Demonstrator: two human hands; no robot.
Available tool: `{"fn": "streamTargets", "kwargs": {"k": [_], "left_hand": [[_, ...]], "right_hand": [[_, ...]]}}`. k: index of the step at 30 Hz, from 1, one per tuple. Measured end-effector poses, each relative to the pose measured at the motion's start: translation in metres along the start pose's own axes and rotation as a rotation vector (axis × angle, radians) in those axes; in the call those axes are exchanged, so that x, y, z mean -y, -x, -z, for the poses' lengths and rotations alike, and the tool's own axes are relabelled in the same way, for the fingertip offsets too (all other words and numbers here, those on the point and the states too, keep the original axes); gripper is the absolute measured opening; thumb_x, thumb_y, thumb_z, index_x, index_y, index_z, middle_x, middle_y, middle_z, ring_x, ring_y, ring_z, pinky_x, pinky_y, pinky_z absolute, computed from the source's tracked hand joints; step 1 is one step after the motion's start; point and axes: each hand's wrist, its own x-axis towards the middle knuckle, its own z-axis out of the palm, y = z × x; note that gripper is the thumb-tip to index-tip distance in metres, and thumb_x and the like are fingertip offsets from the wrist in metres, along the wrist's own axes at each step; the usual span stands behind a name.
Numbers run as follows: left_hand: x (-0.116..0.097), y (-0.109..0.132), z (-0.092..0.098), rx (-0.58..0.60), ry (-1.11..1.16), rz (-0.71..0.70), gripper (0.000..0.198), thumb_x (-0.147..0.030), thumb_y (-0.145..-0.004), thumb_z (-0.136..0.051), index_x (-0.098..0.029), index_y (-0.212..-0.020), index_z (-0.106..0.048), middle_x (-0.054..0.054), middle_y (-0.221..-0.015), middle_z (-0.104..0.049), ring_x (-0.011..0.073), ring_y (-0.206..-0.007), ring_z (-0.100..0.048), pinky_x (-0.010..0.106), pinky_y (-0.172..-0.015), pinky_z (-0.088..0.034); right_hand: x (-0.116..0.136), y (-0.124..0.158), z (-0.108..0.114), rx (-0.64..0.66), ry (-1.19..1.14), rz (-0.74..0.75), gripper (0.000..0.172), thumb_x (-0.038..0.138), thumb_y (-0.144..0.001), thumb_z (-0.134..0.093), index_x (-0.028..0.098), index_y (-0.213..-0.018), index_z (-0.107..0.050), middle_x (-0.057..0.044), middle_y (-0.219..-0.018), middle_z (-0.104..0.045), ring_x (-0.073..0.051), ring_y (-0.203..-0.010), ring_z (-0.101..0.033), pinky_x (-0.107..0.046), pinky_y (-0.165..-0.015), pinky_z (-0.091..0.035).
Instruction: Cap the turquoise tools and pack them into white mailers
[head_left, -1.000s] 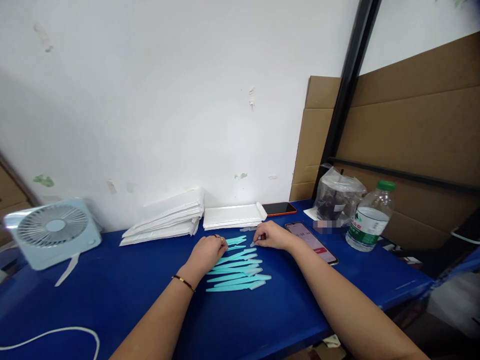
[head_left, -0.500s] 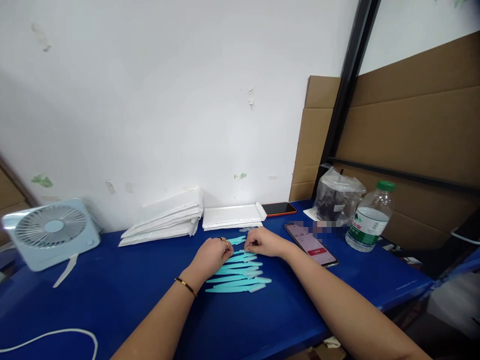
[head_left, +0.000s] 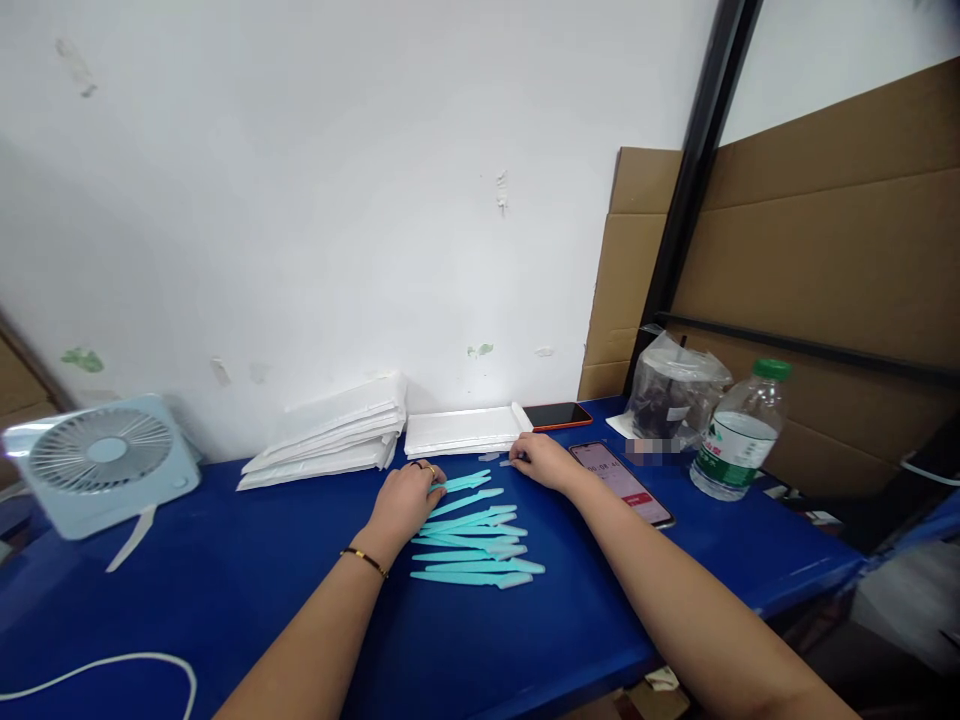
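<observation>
Several thin teal plastic sticks with pale tips point(head_left: 477, 535) lie in a row on the blue table point(head_left: 225, 590). My left hand point(head_left: 405, 497), with rings and a gold bracelet on the wrist, rests curled at the far left end of the row, fingertips touching the top stick. My right hand point(head_left: 540, 460) is further back, fingers pinched around a small pale piece point(head_left: 504, 461) near a flat white packet stack point(head_left: 465, 432).
A second pile of white packets point(head_left: 330, 438) leans at the wall. A small fan point(head_left: 101, 460) stands left, a white cable point(head_left: 112, 665) in front. Right: two phones point(head_left: 622, 482) point(head_left: 556, 415), a bagged cup point(head_left: 675, 385), a water bottle point(head_left: 739, 430), cardboard point(head_left: 825, 260).
My right hand has drawn back from the teal sticks toward the white packet stack. My left hand shifted slightly back and left along the top of the row.
</observation>
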Motion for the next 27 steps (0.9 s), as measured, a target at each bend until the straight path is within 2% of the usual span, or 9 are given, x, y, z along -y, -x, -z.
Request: {"fn": "streamTargets", "kwargs": {"k": [7, 12, 16, 18, 22, 27], "left_hand": [[-0.001, 0.001, 0.002, 0.015, 0.037, 0.025, 0.013, -0.028, -0.079, -0.052, -0.023, -0.084, -0.063, 0.002, -0.091, -0.065, 0.0177, -0.087, -0.058, 0.025, -0.071, -0.039], [-0.003, 0.001, 0.003, 0.010, 0.038, 0.008, 0.012, -0.031, -0.078, -0.055, -0.022, -0.082, -0.062, 0.002, -0.088, -0.065, 0.0181, -0.087, -0.058, 0.027, -0.072, -0.039], [-0.007, 0.001, 0.005, 0.055, 0.062, -0.020, 0.010, -0.026, -0.077, -0.053, -0.021, -0.078, -0.062, 0.001, -0.082, -0.066, 0.0159, -0.079, -0.059, 0.025, -0.067, -0.038], [-0.008, 0.001, 0.006, 0.073, 0.085, -0.033, 0.012, -0.024, -0.078, -0.051, -0.021, -0.077, -0.062, 0.000, -0.078, -0.066, 0.0149, -0.075, -0.059, 0.023, -0.064, -0.037], [-0.009, 0.002, 0.004, 0.085, 0.096, -0.036, 0.016, -0.026, -0.080, -0.048, -0.022, -0.076, -0.063, 0.000, -0.074, -0.066, 0.0144, -0.071, -0.058, 0.023, -0.059, -0.035], [-0.009, 0.002, 0.003, 0.091, 0.099, -0.033, 0.017, -0.028, -0.079, -0.049, -0.022, -0.079, -0.065, 0.002, -0.081, -0.066, 0.0149, -0.073, -0.058, 0.023, -0.060, -0.037]], "right_hand": [[-0.002, 0.006, 0.006, 0.034, -0.065, 0.031, 0.013, 0.014, -0.075, -0.054, 0.015, -0.072, -0.066, -0.004, -0.076, -0.065, -0.014, -0.069, -0.057, -0.021, -0.064, -0.039], [0.000, 0.007, 0.004, 0.073, -0.149, -0.032, 0.008, 0.016, -0.070, -0.058, 0.016, -0.071, -0.067, -0.002, -0.069, -0.065, -0.013, -0.062, -0.057, -0.020, -0.057, -0.038], [0.001, 0.006, 0.004, 0.017, -0.162, -0.037, 0.011, 0.016, -0.067, -0.062, 0.017, -0.076, -0.069, -0.002, -0.072, -0.067, -0.013, -0.065, -0.058, -0.021, -0.060, -0.040], [0.001, 0.006, 0.005, 0.052, -0.188, -0.026, 0.011, 0.016, -0.068, -0.061, 0.017, -0.074, -0.071, -0.002, -0.072, -0.068, -0.013, -0.065, -0.059, -0.020, -0.060, -0.040], [0.004, 0.007, 0.006, 0.162, -0.272, -0.025, 0.010, 0.023, -0.067, -0.066, 0.018, -0.073, -0.072, -0.001, -0.067, -0.068, -0.012, -0.060, -0.058, -0.019, -0.054, -0.039], [0.010, 0.008, 0.003, 0.166, -0.325, -0.036, 0.019, 0.033, -0.063, -0.070, 0.017, -0.074, -0.071, 0.000, -0.063, -0.066, -0.011, -0.056, -0.055, -0.019, -0.051, -0.038]]}}
